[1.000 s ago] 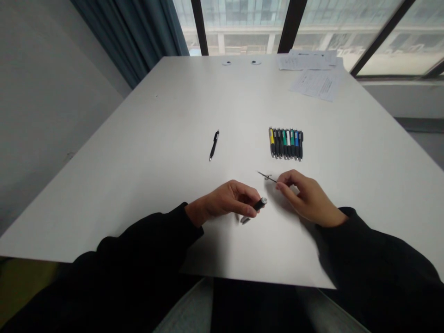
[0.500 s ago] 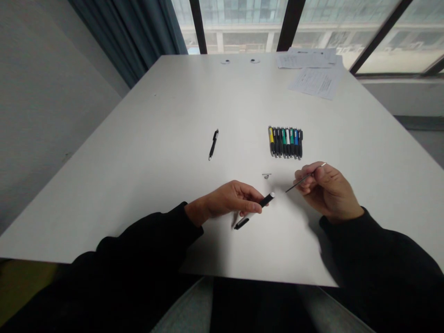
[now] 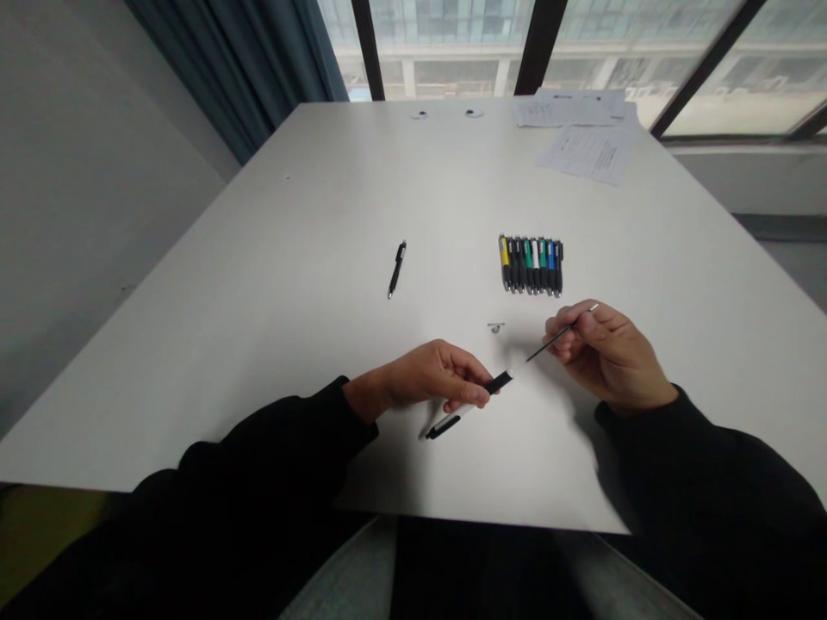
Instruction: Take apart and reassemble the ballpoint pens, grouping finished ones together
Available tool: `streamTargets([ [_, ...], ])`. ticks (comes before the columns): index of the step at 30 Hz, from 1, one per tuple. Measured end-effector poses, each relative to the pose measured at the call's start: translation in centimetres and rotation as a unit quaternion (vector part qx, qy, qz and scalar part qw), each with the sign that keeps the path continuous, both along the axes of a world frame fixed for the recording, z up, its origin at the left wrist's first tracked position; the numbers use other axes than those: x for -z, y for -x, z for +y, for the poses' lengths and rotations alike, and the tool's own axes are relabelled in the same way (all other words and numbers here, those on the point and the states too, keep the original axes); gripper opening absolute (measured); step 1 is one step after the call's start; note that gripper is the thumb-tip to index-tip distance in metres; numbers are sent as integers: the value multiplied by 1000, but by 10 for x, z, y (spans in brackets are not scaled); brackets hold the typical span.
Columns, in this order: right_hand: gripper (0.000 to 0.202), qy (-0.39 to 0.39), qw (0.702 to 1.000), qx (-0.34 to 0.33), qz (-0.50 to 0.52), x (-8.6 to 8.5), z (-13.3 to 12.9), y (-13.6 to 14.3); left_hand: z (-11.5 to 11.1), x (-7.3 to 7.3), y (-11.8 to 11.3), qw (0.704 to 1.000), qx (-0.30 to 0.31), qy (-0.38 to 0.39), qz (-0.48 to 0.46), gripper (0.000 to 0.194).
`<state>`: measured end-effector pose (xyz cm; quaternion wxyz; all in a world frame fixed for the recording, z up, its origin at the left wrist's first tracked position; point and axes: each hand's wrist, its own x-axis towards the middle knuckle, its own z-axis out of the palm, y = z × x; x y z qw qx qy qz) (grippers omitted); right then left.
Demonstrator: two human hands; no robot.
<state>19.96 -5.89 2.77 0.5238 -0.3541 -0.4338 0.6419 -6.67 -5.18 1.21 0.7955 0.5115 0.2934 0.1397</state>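
My left hand (image 3: pixel 443 379) pinches a black-and-white pen barrel (image 3: pixel 452 419) by its dark grip, its end pointing up and to the right. Between the thumb and fingers of my right hand (image 3: pixel 604 349) is a thin pen refill (image 3: pixel 549 341), slanting down toward that end. A small gap separates the refill's lower end from the barrel. Just beyond the hands lie small metal parts (image 3: pixel 495 327), a spring-like piece and a tip, too small to make out fully.
A row of several pens (image 3: pixel 531 265) with yellow, black, green, white and blue bodies lies beyond my right hand. One black pen (image 3: pixel 397 269) lies apart on the left. Papers (image 3: pixel 585 146) rest at the table's (image 3: pixel 258 284) far right, by the window.
The barrel in my left hand has tilted flatter, its rear end swinging left and toward me. My right hand has brought the refill slightly left and lower, nearer the barrel.
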Motion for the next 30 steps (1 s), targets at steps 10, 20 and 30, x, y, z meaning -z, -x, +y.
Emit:
streamTargets([
  [10, 16, -24, 989, -83, -119, 2, -6, 10, -1, -1, -6, 999, -39, -7, -7, 30],
  [20, 31, -21, 982, -132, -132, 0, -10, 17, -1, 2, -6, 999, -31, -34, 12, 36],
  [30, 19, -21, 981, -122, -152, 3, -10, 16, -3, -1, -6, 998, -39, -36, 25, 35],
])
